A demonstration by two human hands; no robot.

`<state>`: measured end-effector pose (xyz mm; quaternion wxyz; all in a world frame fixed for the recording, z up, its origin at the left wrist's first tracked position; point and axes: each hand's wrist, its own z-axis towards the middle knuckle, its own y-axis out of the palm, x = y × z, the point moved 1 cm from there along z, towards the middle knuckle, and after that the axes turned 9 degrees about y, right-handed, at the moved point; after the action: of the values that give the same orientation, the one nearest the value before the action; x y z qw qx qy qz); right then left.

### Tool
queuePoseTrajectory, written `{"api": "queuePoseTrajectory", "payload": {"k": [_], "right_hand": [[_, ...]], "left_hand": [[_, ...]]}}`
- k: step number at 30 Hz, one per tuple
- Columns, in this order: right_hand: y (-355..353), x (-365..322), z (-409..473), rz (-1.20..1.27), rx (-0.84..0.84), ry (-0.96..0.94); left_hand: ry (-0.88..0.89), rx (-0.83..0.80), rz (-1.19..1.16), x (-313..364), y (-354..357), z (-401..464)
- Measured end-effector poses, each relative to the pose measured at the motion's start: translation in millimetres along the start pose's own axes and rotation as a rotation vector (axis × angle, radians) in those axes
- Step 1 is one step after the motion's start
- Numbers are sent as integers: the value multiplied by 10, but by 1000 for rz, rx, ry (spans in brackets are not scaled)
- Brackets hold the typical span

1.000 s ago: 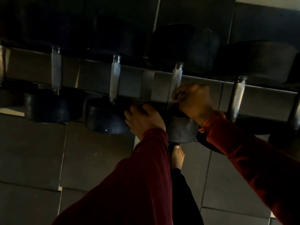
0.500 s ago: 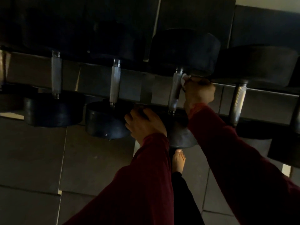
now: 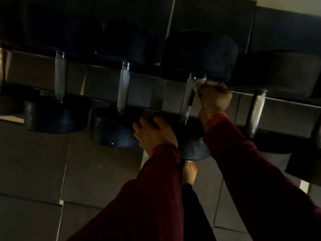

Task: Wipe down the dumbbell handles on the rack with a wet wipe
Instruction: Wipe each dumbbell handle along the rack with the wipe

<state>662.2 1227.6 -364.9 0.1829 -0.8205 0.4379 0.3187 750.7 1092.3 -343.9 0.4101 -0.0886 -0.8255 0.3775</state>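
Several black dumbbells with knurled metal handles lie across a dark rack (image 3: 142, 84). My right hand (image 3: 214, 100) is closed on a white wet wipe (image 3: 199, 83) and presses it against the upper end of the third dumbbell's handle (image 3: 187, 98), just below its far black head (image 3: 199, 54). My left hand (image 3: 152, 133) rests with fingers curled over the near head of that same dumbbell (image 3: 194, 148). Both arms wear dark red sleeves. Two more handles (image 3: 123, 87) (image 3: 60, 77) stand bare to the left, and another handle (image 3: 255, 112) to the right.
The room is dim. Grey floor tiles (image 3: 43, 162) spread below the rack. My bare foot (image 3: 189, 173) stands under the held dumbbell, beside a dark trouser leg. A further dumbbell head (image 3: 305, 164) juts out at the right edge.
My right hand with the wipe has slid from the lower part of the third handle up to its far end. My left hand has stayed on the near head.
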Motion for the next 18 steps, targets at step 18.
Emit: {"api": "queuePoseTrajectory", "payload": {"k": [18], "right_hand": [[-263, 153, -93, -756, 32, -949]], "left_hand": [[17, 27, -34, -13, 21, 11]]}}
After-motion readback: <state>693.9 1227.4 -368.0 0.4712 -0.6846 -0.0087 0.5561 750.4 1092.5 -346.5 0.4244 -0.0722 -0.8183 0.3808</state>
